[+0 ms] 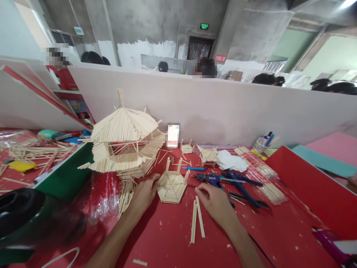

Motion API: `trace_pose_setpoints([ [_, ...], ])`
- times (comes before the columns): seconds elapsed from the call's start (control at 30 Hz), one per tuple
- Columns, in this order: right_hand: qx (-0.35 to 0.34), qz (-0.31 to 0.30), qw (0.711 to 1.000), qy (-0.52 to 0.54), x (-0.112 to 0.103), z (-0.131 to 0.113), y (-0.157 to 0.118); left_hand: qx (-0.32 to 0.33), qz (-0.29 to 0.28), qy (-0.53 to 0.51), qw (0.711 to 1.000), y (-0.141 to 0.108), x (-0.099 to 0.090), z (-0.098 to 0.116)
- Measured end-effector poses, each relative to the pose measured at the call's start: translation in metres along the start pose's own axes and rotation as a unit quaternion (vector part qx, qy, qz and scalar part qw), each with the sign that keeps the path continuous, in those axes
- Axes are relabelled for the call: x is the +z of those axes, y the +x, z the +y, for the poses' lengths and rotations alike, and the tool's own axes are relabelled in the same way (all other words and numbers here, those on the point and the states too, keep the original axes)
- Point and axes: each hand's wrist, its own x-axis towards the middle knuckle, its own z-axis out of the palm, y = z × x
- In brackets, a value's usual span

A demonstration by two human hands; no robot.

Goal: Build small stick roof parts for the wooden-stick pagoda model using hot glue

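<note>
A small hexagonal base of pale wooden sticks (172, 188), with several upright posts along its rear edges, lies on the red table. At its left side is my left hand (146, 191), fingers bent and closed against the rim. My right hand (213, 201) is to the right of the base, apart from it, with curled fingers; whatever they pinch, if anything, is too small to make out. Just below those fingertips lie a few loose sticks (193, 221). Behind my left hand stands a larger stick-built pavilion (126, 139) with a tiered, sloping roof.
Blue glue gun (208, 179) and dark-blue pliers (242, 190) lie beyond my right hand. Bagged sticks (269, 182) are farther right, near a red box (312, 190). A lit phone (173, 136) leans on the white partition (223, 111). Left is a green panel (65, 176).
</note>
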Motion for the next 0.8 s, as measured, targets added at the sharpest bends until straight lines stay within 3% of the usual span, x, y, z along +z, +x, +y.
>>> trace_pose_setpoints([
  [0.07,0.102,0.049,0.99,-0.079,-0.01,0.021,0.002,-0.006,-0.004,0.034,0.999,-0.001,-0.002,0.003],
  [0.13,0.156,0.048,0.977,-0.138,-0.016,0.039,0.003,-0.013,-0.006,0.071,0.997,-0.004,-0.004,0.006],
  [0.23,0.175,0.029,0.969,-0.172,-0.017,0.048,0.004,-0.012,-0.007,0.09,0.996,-0.009,-0.005,0.011],
  [0.43,0.173,-0.013,0.966,-0.193,-0.011,0.045,0.006,-0.025,-0.019,0.053,0.998,-0.007,-0.005,0.011],
  [0.53,0.16,-0.001,0.981,-0.107,-0.013,0.054,0.004,-0.03,-0.018,0.037,0.999,-0.004,-0.004,0.008],
  [0.63,0.173,0.033,0.983,0.047,-0.018,0.064,-0.005,-0.037,-0.007,0.038,0.999,-0.003,-0.003,0.008],
  [0.7,0.157,0.03,0.971,0.175,-0.019,0.067,-0.015,-0.036,0.001,0.039,0.999,-0.002,-0.003,0.009],
  [0.8,0.115,-0.007,0.931,0.346,-0.016,0.067,-0.036,-0.023,0.008,0.034,0.999,0.0,0.0,0.011],
])
